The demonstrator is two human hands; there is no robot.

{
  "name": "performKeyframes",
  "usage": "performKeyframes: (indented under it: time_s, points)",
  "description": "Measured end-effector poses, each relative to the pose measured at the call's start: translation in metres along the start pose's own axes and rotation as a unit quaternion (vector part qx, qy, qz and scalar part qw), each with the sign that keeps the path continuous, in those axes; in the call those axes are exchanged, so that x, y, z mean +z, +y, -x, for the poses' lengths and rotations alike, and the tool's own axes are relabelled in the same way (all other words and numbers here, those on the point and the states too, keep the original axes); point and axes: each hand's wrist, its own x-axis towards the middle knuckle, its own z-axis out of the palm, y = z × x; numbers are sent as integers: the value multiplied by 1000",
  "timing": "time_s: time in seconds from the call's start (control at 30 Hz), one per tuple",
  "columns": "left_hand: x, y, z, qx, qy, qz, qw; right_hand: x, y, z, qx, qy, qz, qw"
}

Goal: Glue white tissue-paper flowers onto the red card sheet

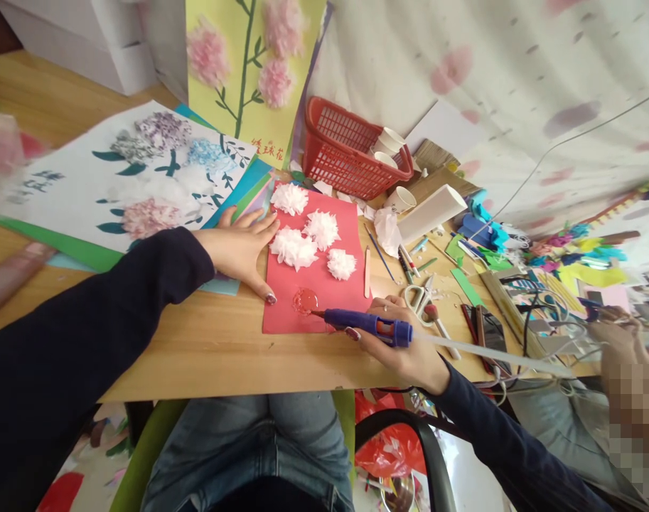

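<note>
A red sheet of paper lies on the wooden table in front of me. Several white ruffled paper flowers sit on its upper part. Below them is a round patch of glue. My right hand is closed around a blue hot glue gun, its nozzle at the patch's right edge and a long glue stick trailing from its back. My left hand lies flat with fingers spread, touching the red sheet's left edge.
A red basket with paper cups stands behind the sheet. Flower artworks lie at left. Right of the sheet are a wooden stick, scissors and a phone. Another person's hand is at far right.
</note>
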Motion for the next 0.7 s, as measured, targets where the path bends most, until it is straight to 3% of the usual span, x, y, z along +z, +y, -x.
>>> performKeyframes:
  time_s: [0.23,0.37,0.53,0.7]
  points:
    - [-1,1,1,-3,-6,-2,1000,1,9,3,34,7,15,999]
    - [-1,1,1,-1,-5,1,1000,1,7,4,45,-10,-41,998]
    - [-1,0,2,10,12,7,1000,5,5,7,108,3,-85,991]
    - [-3,1,5,8,3,4,1000,7,5,3,95,1,-140,986]
